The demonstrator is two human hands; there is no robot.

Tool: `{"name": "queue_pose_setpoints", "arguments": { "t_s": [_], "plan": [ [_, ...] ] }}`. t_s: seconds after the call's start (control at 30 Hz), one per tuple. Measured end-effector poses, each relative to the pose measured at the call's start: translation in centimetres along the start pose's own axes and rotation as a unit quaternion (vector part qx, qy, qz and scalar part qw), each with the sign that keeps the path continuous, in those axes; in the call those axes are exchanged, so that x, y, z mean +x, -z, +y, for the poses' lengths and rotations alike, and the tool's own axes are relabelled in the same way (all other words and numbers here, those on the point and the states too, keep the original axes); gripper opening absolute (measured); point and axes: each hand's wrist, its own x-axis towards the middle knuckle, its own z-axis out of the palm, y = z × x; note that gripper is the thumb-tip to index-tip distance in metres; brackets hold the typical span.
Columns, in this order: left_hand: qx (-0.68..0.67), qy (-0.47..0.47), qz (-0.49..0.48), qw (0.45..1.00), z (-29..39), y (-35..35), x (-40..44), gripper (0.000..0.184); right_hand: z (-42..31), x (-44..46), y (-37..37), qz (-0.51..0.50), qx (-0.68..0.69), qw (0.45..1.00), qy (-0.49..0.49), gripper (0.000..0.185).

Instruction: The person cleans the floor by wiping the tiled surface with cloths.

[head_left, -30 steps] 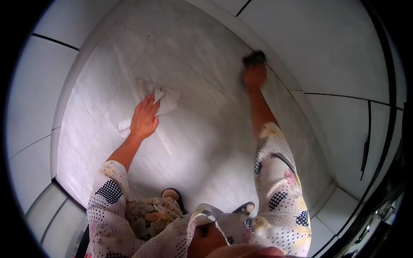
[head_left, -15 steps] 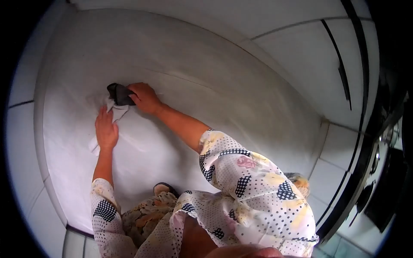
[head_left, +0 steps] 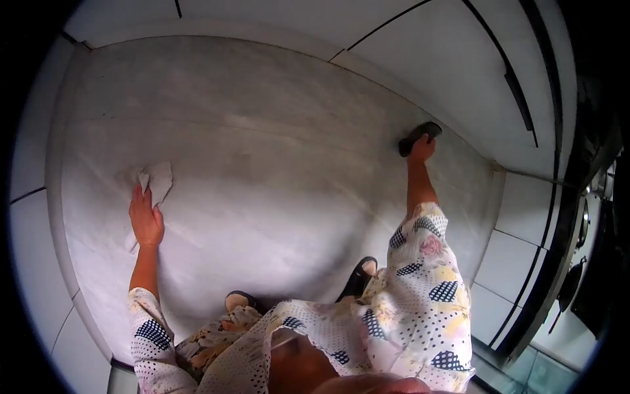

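Left grip point(head_left: 146, 220): I see it unclenched, laid flat over the white cloth point(head_left: 159, 184).
White cloth: crumpled on the grey floor point(head_left: 262, 164), showing ahead of the hand and beside its wrist.
Right grip point(head_left: 423, 150): I see it closed around the dark object point(head_left: 412, 140).
Dark object: well apart from the cloth, near the white panels point(head_left: 453, 85) edging the floor.

Floor in here is pale grey marble-look tile point(head_left: 262, 171), faint seam running across it. Light's soft and whitish on the near half, way duller toward the far side. White cabinet fronts point(head_left: 446, 65) on the right, skinny black handle point(head_left: 518, 102), plus pale skirting point(head_left: 61, 243) down the left.
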Motion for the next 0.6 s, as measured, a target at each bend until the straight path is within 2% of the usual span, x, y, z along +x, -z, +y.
{"name": "queue_pose_setpoints", "arguments": {
  "t_s": [0.07,0.17,0.23,0.3,0.33,0.4,0.43,0.47,0.5,0.53,0.57,0.6],
  "plan": [
    [-0.001,-0.016,0.018,1.000,-0.8,-1.1,-0.7,0.052,0.6,1.3,-0.6,-0.033,-0.024,0.997,-0.066,0.059],
    [-0.001,-0.029,0.015,0.999,-1.2,-1.7,-1.2,0.053,0.9,2.0,-3.5,-0.117,-0.192,0.974,0.037,0.079],
    [0.005,-0.033,0.006,0.999,-1.4,-1.5,-1.0,0.053,-0.9,1.6,-5.2,-0.074,-0.337,0.936,0.073,0.088],
    [0.012,-0.028,0.004,1.000,-1.7,-1.2,-1.2,0.052,-2.2,3.7,-7.2,-0.143,-0.296,0.941,0.079,0.075],
    [0.017,-0.029,0.005,0.999,-1.7,-1.0,-1.2,0.052,-1.7,4.5,-9.3,-0.221,-0.343,0.905,0.121,0.068],
    [0.019,-0.045,0.009,0.999,-1.9,-0.7,-1.1,0.051,-3.0,1.2,-12.4,-0.029,-0.387,0.893,0.230,0.044],
    [0.030,-0.053,0.004,0.998,-2.2,-0.6,-0.9,0.051,-5.6,-2.4,-11.7,-0.070,-0.325,0.903,0.272,0.038],
    [0.042,-0.059,0.001,0.997,-2.4,-0.4,-0.8,0.051,-6.9,-5.2,-11.9,-0.026,-0.277,0.869,0.410,0.032],
    [0.053,-0.061,0.000,0.997,-2.6,-0.8,-0.9,0.052,-8.4,-9.0,-12.1,-0.061,-0.220,0.853,0.469,0.030],
    [0.053,-0.052,-0.010,0.997,-1.6,-0.1,-0.4,0.052,-12.8,-13.6,-11.1,-0.190,-0.141,0.882,0.407,0.026],
    [0.049,-0.061,-0.007,0.997,-1.1,0.0,0.0,0.052,-15.3,-18.5,-11.2,-0.163,-0.080,0.866,0.467,0.019],
    [0.048,-0.072,-0.006,0.996,-0.8,0.3,0.5,0.051,-15.8,-22.6,-12.1,-0.283,-0.051,0.854,0.434,0.016]
  ]
}}
